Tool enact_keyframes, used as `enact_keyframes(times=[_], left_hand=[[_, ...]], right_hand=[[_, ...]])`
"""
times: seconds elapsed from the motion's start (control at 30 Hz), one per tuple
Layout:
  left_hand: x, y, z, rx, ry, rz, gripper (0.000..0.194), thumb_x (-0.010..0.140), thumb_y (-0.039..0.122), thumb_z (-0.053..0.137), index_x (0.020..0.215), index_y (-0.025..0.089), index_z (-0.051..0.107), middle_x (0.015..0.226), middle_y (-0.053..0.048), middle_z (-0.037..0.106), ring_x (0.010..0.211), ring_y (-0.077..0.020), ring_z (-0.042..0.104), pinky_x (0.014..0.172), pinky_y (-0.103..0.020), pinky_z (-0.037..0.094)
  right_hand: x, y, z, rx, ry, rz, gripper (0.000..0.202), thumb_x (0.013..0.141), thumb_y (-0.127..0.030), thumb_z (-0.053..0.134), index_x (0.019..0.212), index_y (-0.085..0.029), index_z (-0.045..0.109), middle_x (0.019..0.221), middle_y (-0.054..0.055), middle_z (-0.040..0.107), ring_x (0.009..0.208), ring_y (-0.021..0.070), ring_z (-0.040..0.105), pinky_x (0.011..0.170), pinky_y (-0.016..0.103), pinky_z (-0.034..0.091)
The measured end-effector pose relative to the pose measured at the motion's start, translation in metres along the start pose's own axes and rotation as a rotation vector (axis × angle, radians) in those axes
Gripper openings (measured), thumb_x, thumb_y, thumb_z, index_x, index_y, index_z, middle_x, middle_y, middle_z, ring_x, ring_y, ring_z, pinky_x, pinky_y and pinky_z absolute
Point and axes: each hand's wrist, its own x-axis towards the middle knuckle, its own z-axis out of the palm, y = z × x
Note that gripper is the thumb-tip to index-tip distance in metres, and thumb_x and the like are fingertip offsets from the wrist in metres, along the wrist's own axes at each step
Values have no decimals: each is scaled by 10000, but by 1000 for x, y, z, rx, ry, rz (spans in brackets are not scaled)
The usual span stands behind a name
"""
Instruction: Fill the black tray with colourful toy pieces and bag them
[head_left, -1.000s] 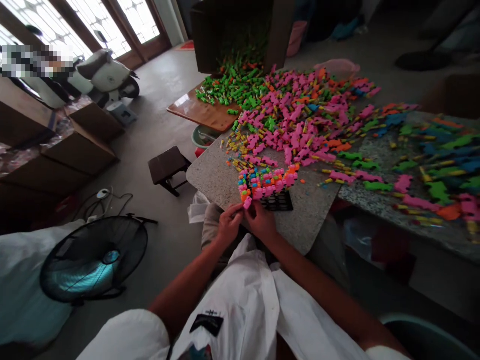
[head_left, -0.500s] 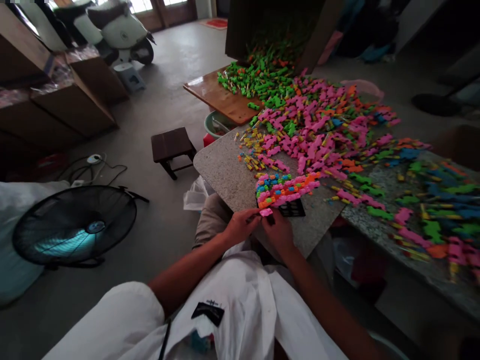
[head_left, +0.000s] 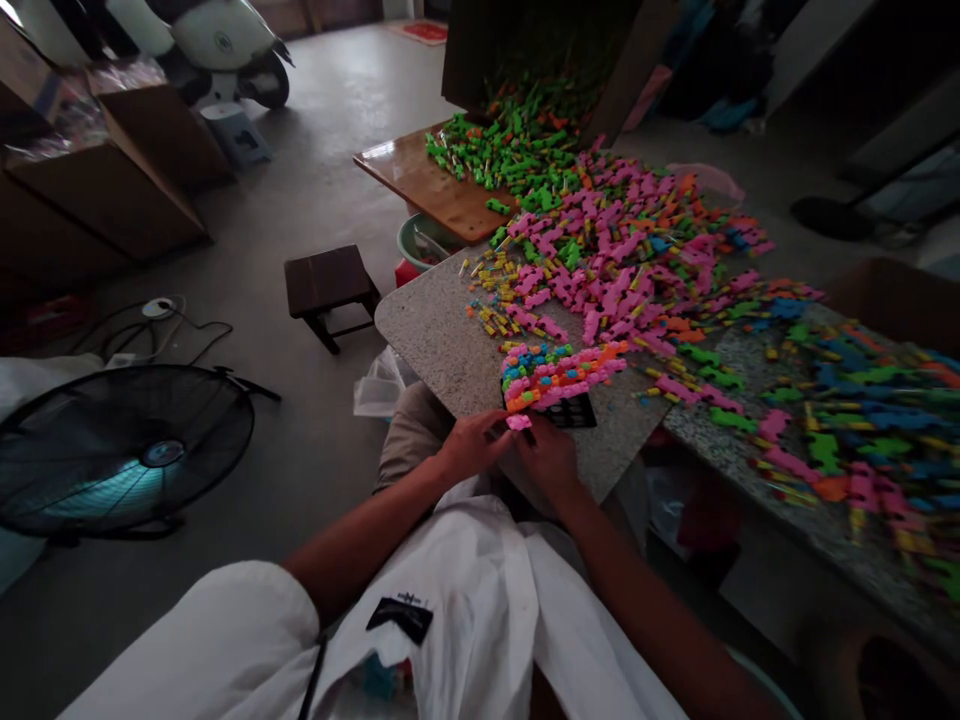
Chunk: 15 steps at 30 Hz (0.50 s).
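A small pink piece (head_left: 518, 422) is pinched between my two hands at the near edge of the stone-topped table (head_left: 427, 320). My left hand (head_left: 474, 443) closes on its left side, and my right hand (head_left: 550, 455) holds it from the right. Just beyond my fingers, rows of pink, orange, blue and green pieces (head_left: 562, 375) stand on a black tray (head_left: 577, 412). A large heap of pink pieces (head_left: 615, 270) with yellow parts spreads over the table behind them.
Green pieces (head_left: 525, 160) cover part of a wooden board (head_left: 420, 170) at the back. More coloured pieces lie on the stone surface at right. A dark stool (head_left: 330, 280) and a black fan (head_left: 161, 453) stand at left, with cartons (head_left: 112, 200) behind.
The whole view has shifted slightly, so things appear a little further left. Both hands keep hold of the pink piece in nearly the same place by the tray.
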Motion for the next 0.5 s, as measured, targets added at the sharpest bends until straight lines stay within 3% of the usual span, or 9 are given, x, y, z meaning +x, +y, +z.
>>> enact_keyframes(times=[0.23, 0.5], left_hand=[[4, -1, -4, 33, 12, -4, 338, 980, 471, 715, 1181, 218, 813, 991, -62, 845, 818, -185, 780, 755, -275, 631], [9, -5, -13, 142, -24, 119, 267, 1020, 404, 703, 1148, 187, 792, 952, -64, 824, 796, -159, 751, 772, -253, 602]], right_hand=[[-2, -5, 7, 94, 42, 49, 398, 1017, -331, 530, 1310, -150, 728, 1127, 172, 815, 997, 301, 779, 873, 371, 599], [-4, -15, 26, 252, 217, 54, 377, 1018, -332, 551, 1318, -159, 700, 1126, 153, 811, 994, 290, 774, 849, 366, 606]])
